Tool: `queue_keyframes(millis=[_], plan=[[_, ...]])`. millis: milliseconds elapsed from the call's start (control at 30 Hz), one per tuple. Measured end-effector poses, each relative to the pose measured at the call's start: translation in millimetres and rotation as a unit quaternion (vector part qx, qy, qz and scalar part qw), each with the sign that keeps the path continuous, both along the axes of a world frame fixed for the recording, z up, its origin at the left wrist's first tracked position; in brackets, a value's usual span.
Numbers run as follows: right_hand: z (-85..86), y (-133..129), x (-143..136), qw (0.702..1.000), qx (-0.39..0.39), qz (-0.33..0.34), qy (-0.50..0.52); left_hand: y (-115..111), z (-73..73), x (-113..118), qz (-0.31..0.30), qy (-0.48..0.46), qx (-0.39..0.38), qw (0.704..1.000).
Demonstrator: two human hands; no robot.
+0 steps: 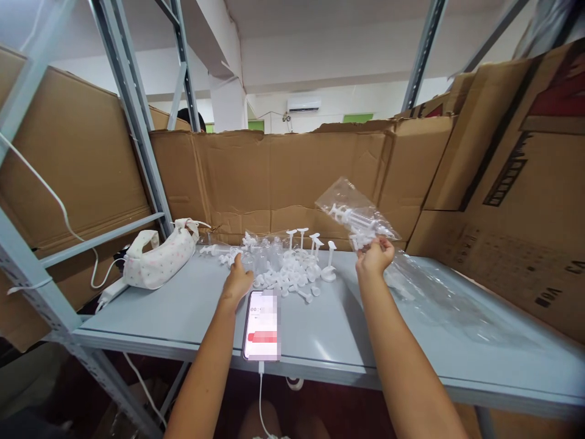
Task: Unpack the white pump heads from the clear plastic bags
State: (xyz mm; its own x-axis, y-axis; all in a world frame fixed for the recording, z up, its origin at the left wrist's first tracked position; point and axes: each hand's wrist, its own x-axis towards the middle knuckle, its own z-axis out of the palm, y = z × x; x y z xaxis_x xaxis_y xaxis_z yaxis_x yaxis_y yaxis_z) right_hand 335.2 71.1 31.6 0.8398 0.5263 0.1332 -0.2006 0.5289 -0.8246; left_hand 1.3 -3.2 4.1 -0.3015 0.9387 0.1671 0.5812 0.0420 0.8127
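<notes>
My right hand (375, 256) is raised above the grey shelf, its fingers closed on the lower end of a clear plastic bag (350, 204). White plastic parts with long stems show inside the bag. My left hand (237, 281) is at the left edge of the pile, index finger stretched out towards some small white pieces (228, 257); its other fingers are partly hidden. Between the hands lies a heap of small white plastic parts (292, 271). Several white stemmed pieces with flat tops (331, 256) stand upright behind and beside it. Clear plastic containers (270, 253) are at the back.
A phone (261, 326) with a lit screen lies at the front edge, its cable hanging down. A white patterned fabric pouch (159, 262) sits at the left by a power strip (112, 294). Clear plastic film (439, 299) covers the right side. Cardboard walls (292, 177) enclose the shelf.
</notes>
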Motion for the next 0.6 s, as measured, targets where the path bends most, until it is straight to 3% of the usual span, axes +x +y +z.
queue_keyframes(millis=[167,300,367,433,533,600], plan=[[23.0,-32,-9,0.988,0.116,0.08,0.069,-5,10.5,2,0.066,0.14,0.137,0.978],[24.4,-51,-25,0.979,0.085,0.182,0.036,-12,15.5,4,0.07,0.167,0.297,0.937],[19.8,-56,-34,0.971,0.065,0.227,0.017,-18,14.5,7,0.017,0.201,0.314,0.928],[13.0,-57,-44,0.971,0.059,0.233,0.004,-24,11.2,15,-0.096,0.256,0.293,0.916],[1.6,-56,-57,0.981,0.054,0.186,-0.025,-30,5.1,34,-0.288,0.31,0.311,0.851],[-4.9,-58,-62,0.983,0.046,0.166,-0.058,-30,3.0,45,-0.326,0.315,0.343,0.823]])
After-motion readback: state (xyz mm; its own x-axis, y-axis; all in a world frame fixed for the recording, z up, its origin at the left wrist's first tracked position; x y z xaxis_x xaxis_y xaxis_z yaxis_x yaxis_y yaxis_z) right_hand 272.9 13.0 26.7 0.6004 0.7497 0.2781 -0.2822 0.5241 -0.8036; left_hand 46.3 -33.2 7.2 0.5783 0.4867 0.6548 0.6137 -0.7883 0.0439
